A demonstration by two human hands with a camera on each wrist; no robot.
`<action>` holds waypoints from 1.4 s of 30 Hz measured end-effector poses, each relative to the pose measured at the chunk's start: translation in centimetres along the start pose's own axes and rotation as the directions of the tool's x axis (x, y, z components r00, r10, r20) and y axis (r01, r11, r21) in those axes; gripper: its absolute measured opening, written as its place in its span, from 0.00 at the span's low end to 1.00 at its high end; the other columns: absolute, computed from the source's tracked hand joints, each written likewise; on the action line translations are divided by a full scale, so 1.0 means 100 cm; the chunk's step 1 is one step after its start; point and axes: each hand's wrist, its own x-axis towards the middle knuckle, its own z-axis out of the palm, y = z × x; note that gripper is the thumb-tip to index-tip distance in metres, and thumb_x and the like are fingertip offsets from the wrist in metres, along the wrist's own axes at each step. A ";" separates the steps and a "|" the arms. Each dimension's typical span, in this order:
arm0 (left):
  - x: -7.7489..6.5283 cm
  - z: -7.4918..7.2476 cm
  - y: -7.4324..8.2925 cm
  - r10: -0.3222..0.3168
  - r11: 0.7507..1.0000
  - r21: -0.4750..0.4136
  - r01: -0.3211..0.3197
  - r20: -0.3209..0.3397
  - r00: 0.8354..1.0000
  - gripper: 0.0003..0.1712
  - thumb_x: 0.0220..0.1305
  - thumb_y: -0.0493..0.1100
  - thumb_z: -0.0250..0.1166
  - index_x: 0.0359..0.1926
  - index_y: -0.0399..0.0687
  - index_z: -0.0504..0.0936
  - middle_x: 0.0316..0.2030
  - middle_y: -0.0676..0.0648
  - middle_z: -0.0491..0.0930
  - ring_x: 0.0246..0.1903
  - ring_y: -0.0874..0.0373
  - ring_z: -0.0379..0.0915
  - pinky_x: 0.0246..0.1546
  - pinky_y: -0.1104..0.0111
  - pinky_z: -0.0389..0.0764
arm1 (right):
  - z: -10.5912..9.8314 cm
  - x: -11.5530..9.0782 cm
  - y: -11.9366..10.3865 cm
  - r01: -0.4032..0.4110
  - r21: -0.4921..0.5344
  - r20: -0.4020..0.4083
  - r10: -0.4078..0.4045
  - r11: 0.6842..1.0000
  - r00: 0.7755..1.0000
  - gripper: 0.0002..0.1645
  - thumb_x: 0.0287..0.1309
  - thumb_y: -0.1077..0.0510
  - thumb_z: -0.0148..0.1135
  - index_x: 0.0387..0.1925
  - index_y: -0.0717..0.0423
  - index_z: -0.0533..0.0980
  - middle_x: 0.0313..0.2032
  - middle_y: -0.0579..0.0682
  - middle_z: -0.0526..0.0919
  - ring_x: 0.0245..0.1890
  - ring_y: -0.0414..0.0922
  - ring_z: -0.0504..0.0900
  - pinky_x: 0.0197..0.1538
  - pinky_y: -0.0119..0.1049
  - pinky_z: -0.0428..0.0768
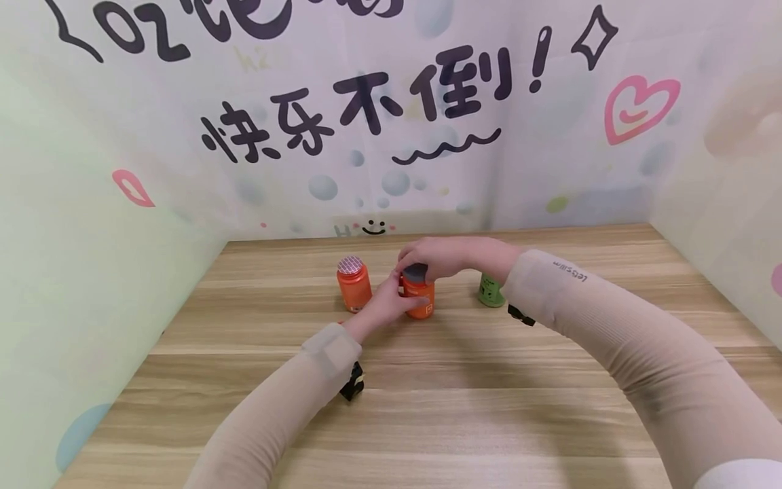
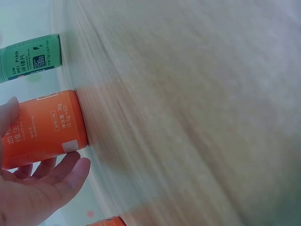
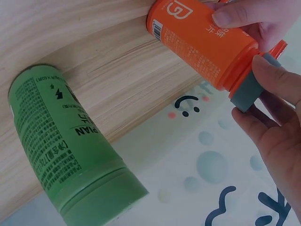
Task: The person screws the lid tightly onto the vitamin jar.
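Observation:
An orange bottle (image 1: 421, 310) with white print stands upright on the wooden table. My left hand (image 1: 389, 300) grips its body, with the thumb across the front. From above, my right hand (image 1: 441, 258) pinches the dark grey cap (image 3: 248, 92), thumb on one side and fingers on the other. The cap sits on the bottle's neck in the right wrist view. Left of my hands stands a second orange bottle (image 1: 354, 288) with a patterned white-and-purple top. A green bottle (image 3: 70, 136) stands to the right, partly hidden by my right forearm in the head view.
The wood-grain table (image 1: 489, 421) reaches back to a printed fabric wall (image 1: 305, 197) with dark lettering. Pale side walls rise at left and right. A small black device (image 1: 352, 384) shows under the left sleeve, another (image 1: 520, 316) under the right.

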 end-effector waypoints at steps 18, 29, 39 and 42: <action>0.000 0.000 0.001 -0.009 1.000 0.028 0.009 0.001 1.000 0.37 0.57 0.47 0.65 0.62 0.43 0.56 0.59 0.43 0.66 0.56 0.52 0.66 0.57 0.60 0.69 | -0.001 0.008 -0.008 -0.221 -0.095 -0.015 0.220 0.971 0.975 0.29 0.55 0.53 0.62 0.57 0.58 0.71 0.48 0.55 0.75 0.42 0.47 0.72 0.45 0.36 0.74; -0.001 0.000 0.003 -0.003 0.999 0.034 0.003 0.012 1.000 0.37 0.57 0.47 0.65 0.62 0.43 0.57 0.59 0.43 0.66 0.55 0.51 0.66 0.58 0.60 0.69 | 0.002 0.008 -0.007 -0.252 -0.077 -0.037 0.249 0.965 0.968 0.30 0.54 0.51 0.63 0.56 0.58 0.70 0.49 0.55 0.74 0.42 0.47 0.72 0.44 0.35 0.74; -0.002 0.000 0.003 0.008 1.000 0.027 -0.008 0.010 1.000 0.39 0.56 0.47 0.66 0.63 0.43 0.55 0.59 0.43 0.66 0.55 0.52 0.66 0.58 0.61 0.68 | 0.001 0.003 -0.006 -0.146 -0.025 -0.027 0.146 0.989 0.989 0.27 0.51 0.66 0.62 0.55 0.58 0.71 0.52 0.55 0.74 0.46 0.48 0.72 0.50 0.38 0.75; -0.002 0.000 0.002 0.010 1.000 0.027 -0.010 0.009 1.000 0.40 0.56 0.47 0.66 0.63 0.43 0.55 0.59 0.43 0.66 0.55 0.52 0.67 0.58 0.61 0.68 | 0.002 0.004 -0.006 -0.145 -0.025 -0.029 0.144 0.989 0.989 0.26 0.51 0.66 0.62 0.55 0.58 0.72 0.52 0.55 0.74 0.46 0.48 0.72 0.50 0.38 0.75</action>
